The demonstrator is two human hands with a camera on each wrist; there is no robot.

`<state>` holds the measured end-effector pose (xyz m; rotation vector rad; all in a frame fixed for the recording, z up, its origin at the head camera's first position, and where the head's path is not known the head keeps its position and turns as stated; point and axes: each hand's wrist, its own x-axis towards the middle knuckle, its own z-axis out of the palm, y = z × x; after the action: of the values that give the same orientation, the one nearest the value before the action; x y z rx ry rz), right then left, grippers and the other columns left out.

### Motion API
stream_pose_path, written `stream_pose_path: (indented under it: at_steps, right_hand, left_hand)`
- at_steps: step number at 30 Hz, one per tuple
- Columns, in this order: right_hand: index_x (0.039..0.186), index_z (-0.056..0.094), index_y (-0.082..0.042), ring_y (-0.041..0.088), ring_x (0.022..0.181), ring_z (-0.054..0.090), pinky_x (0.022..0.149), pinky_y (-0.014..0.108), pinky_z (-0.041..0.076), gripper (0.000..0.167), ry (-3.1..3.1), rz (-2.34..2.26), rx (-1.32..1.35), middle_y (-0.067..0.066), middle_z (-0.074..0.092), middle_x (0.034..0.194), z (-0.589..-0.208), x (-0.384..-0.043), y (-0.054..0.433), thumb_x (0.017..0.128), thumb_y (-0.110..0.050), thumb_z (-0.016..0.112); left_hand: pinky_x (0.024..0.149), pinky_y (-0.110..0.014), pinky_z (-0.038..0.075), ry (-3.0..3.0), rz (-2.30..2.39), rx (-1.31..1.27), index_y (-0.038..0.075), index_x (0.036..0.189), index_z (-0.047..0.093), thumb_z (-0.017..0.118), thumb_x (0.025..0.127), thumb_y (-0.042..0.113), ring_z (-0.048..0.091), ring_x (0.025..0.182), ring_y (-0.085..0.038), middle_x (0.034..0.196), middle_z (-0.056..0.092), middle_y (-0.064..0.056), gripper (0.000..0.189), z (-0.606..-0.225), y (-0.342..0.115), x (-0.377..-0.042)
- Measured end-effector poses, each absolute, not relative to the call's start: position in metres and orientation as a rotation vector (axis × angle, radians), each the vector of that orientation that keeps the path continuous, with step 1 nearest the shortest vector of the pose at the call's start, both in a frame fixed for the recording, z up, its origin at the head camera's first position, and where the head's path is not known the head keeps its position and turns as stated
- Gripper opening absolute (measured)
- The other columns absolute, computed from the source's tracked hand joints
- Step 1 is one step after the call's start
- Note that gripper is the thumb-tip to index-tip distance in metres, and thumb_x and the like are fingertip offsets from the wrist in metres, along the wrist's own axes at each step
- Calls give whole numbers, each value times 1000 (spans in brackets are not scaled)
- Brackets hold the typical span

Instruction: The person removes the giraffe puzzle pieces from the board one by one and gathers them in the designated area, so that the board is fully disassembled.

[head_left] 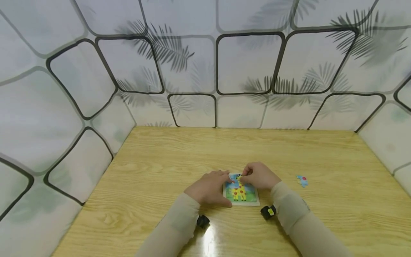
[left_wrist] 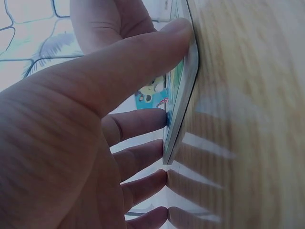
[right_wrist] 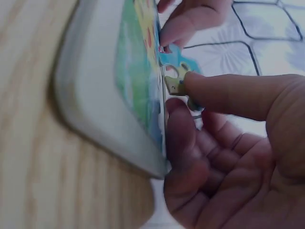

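Note:
A small jigsaw puzzle board (head_left: 252,196) with a pale border lies on the table; its picture shows a yellow giraffe with red spots on green and blue. My right hand (head_left: 260,175) pinches a puzzle piece (right_wrist: 175,86) between thumb and fingers, over the far part of the board. Blue and yellow with part of the giraffe's head, that piece stands tilted up from the board in the right wrist view. Spread along the board's left side, my left hand (head_left: 210,187) keeps its thumb (left_wrist: 157,50) at the near edge and fingertips at the far left.
Another loose puzzle piece (head_left: 302,180), blue with a red spot, lies to the right of my right hand. The wood-grain table (head_left: 160,157) is bounded by patterned cloth (head_left: 189,64) at the back and sides.

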<state>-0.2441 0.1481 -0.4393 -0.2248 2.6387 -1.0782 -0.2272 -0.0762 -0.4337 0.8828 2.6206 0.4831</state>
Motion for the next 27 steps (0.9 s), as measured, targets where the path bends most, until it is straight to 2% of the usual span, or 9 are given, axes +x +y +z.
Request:
stream_pose_path:
  at_steps: [4,7,10,16,20,23,27]
  right_hand:
    - [98,66,-4,18,77,61,67,32,49,18,2519,-1271,-238,4,67,86,-442,-249,160,90,-17,74]
    - [116,64,0,21,78,65,67,34,51,31,2450,-1352,-264,7,70,90,-437,-251,176,92,-18,73]
    - [126,63,-1,23,82,68,69,38,52,38,2474,-1308,-278,8,72,93,-428,-250,200,94,-22,71]
    - [124,64,3,21,83,68,74,38,56,36,2541,-1136,-238,7,73,91,-417,-245,247,98,-23,66]
    - [119,67,5,20,79,68,71,37,56,33,2520,-1081,-194,6,73,87,-415,-243,262,96,-18,66]
    - [110,71,3,18,77,67,70,36,56,24,2539,-1016,-157,4,73,85,-416,-243,265,94,-16,69]
    - [99,74,-2,17,76,64,71,36,54,16,2602,-886,-152,2,71,84,-420,-246,261,93,-16,70]
  left_hand:
    - [116,-54,28,2618,475,882,21,137,59,83,80,50,33,147,-28,162,34,0,69,-432,-76,-227]
    - [117,-53,27,2615,481,868,21,138,58,83,80,49,32,148,-28,162,34,0,69,-430,-75,-226]
    - [118,-53,26,2608,489,852,21,139,58,83,80,48,31,149,-28,162,33,0,70,-430,-75,-225]
    - [118,-50,27,2617,497,849,22,140,56,84,79,49,34,147,-26,161,35,0,73,-435,-76,-227]
    - [115,-46,33,2631,498,835,20,149,47,85,77,50,42,140,-25,155,43,-1,86,-437,-77,-229]
    - [116,-46,31,2630,478,839,18,155,39,83,78,51,39,143,-24,157,41,0,95,-438,-77,-230]
    - [118,-47,28,2647,441,839,17,157,39,81,80,53,28,149,-25,163,30,1,95,-436,-79,-231]
